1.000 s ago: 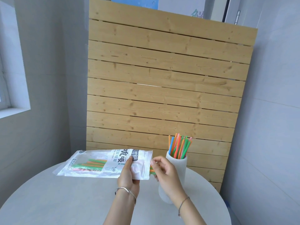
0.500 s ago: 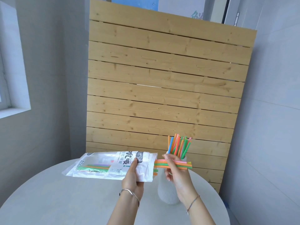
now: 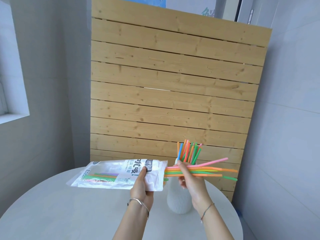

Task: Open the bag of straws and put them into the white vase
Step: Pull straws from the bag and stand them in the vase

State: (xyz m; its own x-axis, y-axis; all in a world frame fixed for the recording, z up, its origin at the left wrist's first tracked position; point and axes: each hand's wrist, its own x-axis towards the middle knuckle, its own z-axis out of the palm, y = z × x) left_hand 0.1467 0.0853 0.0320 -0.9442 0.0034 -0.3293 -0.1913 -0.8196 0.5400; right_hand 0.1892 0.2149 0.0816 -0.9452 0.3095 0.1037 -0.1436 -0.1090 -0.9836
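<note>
Bag of straws (image 3: 119, 174) — white printed pouch, held level above the round white counter (image 3: 69, 213), open end toward the right. Left hand (image 3: 141, 187) gripped it near that mouth, thumb on top, fingers (image 3: 150, 192) curled beneath. Right hand (image 3: 188, 177) pinched a bundle of straws (image 3: 207, 170) — orange, green, pink, yellow — lying horizontal, their left ends at the bag's mouth. White vase (image 3: 178, 200), ribbed, stood upright on the counter behind the right hand, further straws upright in it. Wooden slat panel (image 3: 173, 84) stood behind.
</note>
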